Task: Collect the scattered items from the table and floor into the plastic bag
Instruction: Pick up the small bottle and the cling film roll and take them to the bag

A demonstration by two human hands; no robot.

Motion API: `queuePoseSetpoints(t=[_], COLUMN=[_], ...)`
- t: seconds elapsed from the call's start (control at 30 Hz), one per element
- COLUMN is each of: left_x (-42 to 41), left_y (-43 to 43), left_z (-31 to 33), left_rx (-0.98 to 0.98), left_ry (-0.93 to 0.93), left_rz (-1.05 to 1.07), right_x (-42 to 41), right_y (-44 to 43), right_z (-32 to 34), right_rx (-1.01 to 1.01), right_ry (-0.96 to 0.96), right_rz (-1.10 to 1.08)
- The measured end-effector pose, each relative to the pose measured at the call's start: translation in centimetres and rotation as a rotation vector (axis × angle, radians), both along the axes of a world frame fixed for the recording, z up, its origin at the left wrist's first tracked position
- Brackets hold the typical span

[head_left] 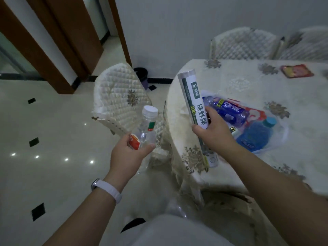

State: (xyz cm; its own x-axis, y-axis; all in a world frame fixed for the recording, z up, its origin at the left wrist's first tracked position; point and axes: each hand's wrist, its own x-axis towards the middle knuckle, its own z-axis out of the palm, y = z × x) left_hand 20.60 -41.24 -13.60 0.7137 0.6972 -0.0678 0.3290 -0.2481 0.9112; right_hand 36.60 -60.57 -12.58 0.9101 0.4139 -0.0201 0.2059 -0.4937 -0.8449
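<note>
The thin, see-through plastic bag (281, 137) with red print lies slumped on the round table (248, 82) under its cream flowered cloth, near the edge closest to the person. Its mouth seems to face the person's right hand (213, 134). Inside it I can see a dark blue plastic bottle (229, 110) and a paler blue bottle with a teal cap (253, 137).

That right hand is wrapped around the lower part of a long white-and-green tube of cling film (193, 100), which stands tilted just above the bag's opening. The left hand (130, 151), off the table beside a quilted cream chair (119, 96), curls its fingers round the body of a clear plastic bottle with a white cap and red label (145, 128).

To my eye, the person is at the loading step, with two items gathered and ready to go in. The tube looks set to go first. It needs tipping flatter and sliding in lengthwise, because the limp bag has nothing holding its mouth open. The left hand then has to bring the clear bottle across.

A flat red packet (297, 70) sits well apart on the far side of the table, not yet collected.
</note>
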Motion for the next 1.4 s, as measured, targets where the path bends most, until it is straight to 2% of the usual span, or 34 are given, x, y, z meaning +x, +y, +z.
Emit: queuePoseSetpoints(t=[0.3, 0.43, 0.73, 0.87, 1.03, 1.4], left_x=[13.2, 18.7, 28.2, 30.3, 32.4, 35.6], left_y=[5.3, 7.6, 3.9, 0.4, -2.9, -4.9], left_z=[-3.2, -3.8, -3.0, -3.1, -3.5, -6.0], left_rx=[-0.084, -0.182, -0.205, -0.22, -0.116, -0.078], left_ry=[0.006, 0.027, 0.012, 0.005, 0.018, 0.092], left_rz=[-0.45, -0.619, -0.915, -0.979, -1.017, -1.09], right_x=[3.7, 4.1, 1.8, 2.5, 5.1, 9.5], right_y=[-0.3, 0.3, -0.7, -1.8, -3.4, -1.8], right_z=[-1.7, -0.9, 0.8, 0.3, -0.8, -5.8], right_rx=[-0.12, -0.174, -0.131, -0.06, 0.003, -0.165], right_ry=[0.045, 0.057, 0.024, 0.007, -0.007, 0.081], right_rz=[-0.428, -0.62, -0.937, -0.985, -0.977, -0.904])
